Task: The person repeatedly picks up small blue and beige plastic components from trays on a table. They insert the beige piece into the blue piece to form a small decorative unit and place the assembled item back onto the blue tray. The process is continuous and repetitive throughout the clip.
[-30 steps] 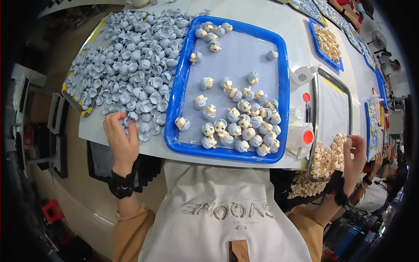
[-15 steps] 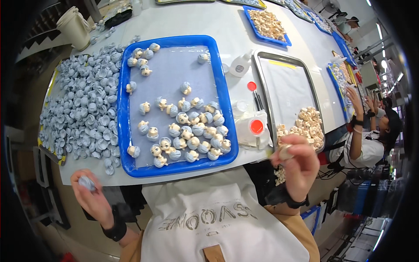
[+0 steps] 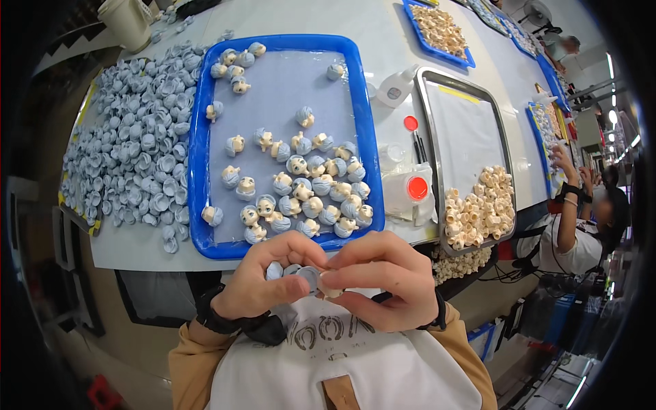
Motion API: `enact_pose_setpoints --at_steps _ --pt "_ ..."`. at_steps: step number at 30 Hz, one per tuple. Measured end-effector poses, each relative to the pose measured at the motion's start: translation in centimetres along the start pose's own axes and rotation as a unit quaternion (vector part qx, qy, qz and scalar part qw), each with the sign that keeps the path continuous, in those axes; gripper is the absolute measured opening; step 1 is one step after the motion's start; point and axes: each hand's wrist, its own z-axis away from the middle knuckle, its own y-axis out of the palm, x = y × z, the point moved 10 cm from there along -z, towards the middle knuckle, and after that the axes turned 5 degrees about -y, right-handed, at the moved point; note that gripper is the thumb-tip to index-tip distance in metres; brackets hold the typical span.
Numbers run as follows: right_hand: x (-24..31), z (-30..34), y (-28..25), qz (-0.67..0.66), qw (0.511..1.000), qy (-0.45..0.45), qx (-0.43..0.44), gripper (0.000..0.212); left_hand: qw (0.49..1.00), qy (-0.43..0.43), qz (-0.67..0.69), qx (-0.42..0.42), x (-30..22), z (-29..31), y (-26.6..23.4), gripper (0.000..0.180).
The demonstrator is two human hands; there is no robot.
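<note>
Both hands meet in front of my chest, just off the table's near edge. My left hand (image 3: 263,280) is closed around pale blue doll hair shells (image 3: 309,277), one with its hollow side showing. Pinched in the fingertips of my right hand (image 3: 389,283) is a cream doll face piece (image 3: 332,290), partly hidden, right against that shell. Beyond the hands lies a blue tray (image 3: 287,45) with several small doll heads (image 3: 282,182) that have cream faces and blue hair. A heap of loose hair shells (image 3: 143,137) covers the table to its left.
Right of the blue tray stands a metal tray (image 3: 429,137) with cream face pieces (image 3: 482,208). Between them are a white squeeze bottle (image 3: 396,87) and a red-topped container (image 3: 417,188). A cream pitcher (image 3: 126,22) stands far left. Another person (image 3: 564,229) works at right.
My left hand has come right and my right hand has come left, so the shells and the face piece now meet in front of me. The view has shifted slightly.
</note>
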Motion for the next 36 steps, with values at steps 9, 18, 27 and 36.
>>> enact_pose_setpoints --at_steps 9,18,27,36 --pt "0.4 1.1 -7.1 0.172 0.978 0.024 -0.113 0.031 0.994 0.021 0.101 -0.046 0.8 0.3 -1.4 0.044" --pt "-3.6 0.8 -10.8 0.388 0.911 0.129 -0.047 0.019 0.996 -0.012 0.053 -0.075 0.6 0.6 -1.4 0.050" --pt "-4.3 0.6 -10.0 0.394 0.911 0.115 -0.024 0.017 0.986 0.071 -0.048 -0.143 -1.5 1.3 -1.4 0.054" --pt "-4.1 2.5 -10.7 0.387 0.909 0.125 -0.086 0.018 0.990 0.053 0.020 -0.129 0.0 0.8 -2.0 0.049"
